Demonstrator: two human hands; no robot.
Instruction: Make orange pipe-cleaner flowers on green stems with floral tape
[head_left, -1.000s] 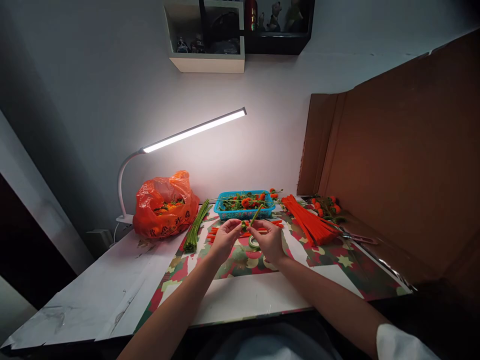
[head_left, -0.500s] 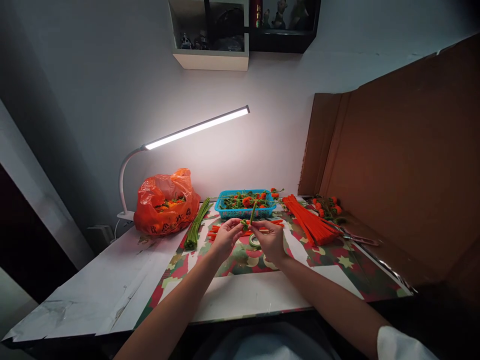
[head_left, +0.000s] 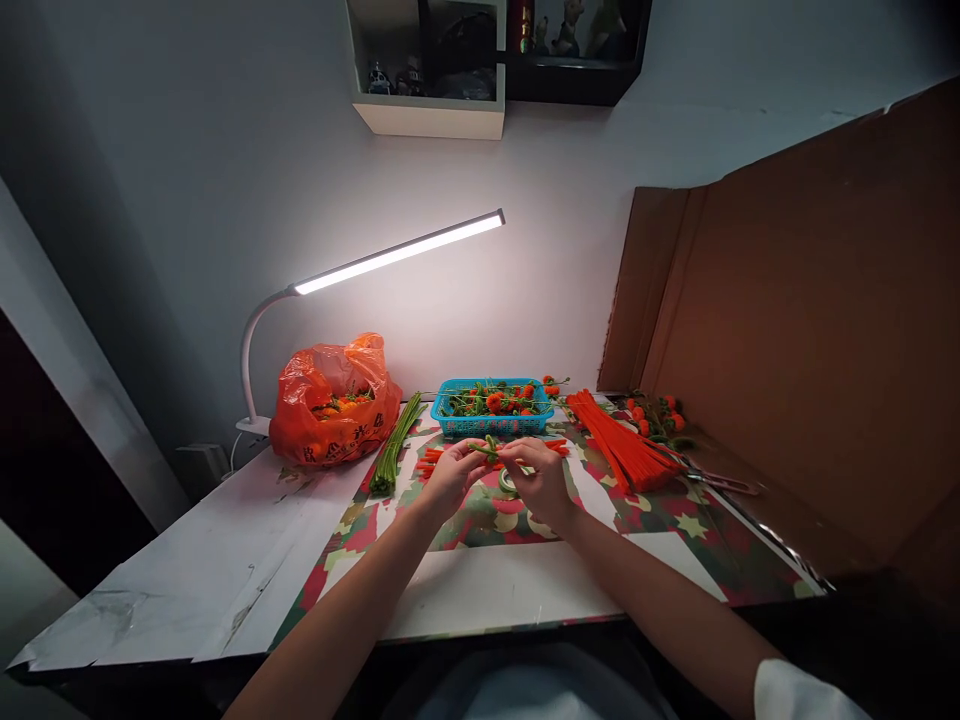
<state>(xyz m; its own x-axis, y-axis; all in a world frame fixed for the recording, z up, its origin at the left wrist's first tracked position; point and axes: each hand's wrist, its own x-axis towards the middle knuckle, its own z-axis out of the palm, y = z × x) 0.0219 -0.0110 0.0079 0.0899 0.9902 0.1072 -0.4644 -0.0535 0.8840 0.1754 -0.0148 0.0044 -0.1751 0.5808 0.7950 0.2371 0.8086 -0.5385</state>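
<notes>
My left hand [head_left: 451, 477] and my right hand [head_left: 541, 482] meet over the middle of the table, each with its fingers pinched on a small green pipe-cleaner piece [head_left: 491, 449]. Its fuzzy ends cross between my fingertips; its exact shape is too small to make out. Just below my fingers lies a roll of green tape [head_left: 508, 483]. Short orange pipe cleaners [head_left: 430, 461] are spread behind and beside my hands. Past them stands a blue basket [head_left: 491, 426] of orange pompom-like flowers on green stems.
To the left sit a bundle of green pipe cleaners [head_left: 393, 450] and an orange plastic bag [head_left: 330, 432]. On the right lie a red-orange bundle [head_left: 622, 445], more flowers [head_left: 660, 412] and a scissors-like tool [head_left: 724, 482], beside a cardboard wall [head_left: 787, 300]. A lamp [head_left: 397, 256] arches overhead.
The upright green stem at my right fingertips has tipped down and now lies across the green piece between my hands. My right fingers have curled closer in. The view has shifted slightly.
</notes>
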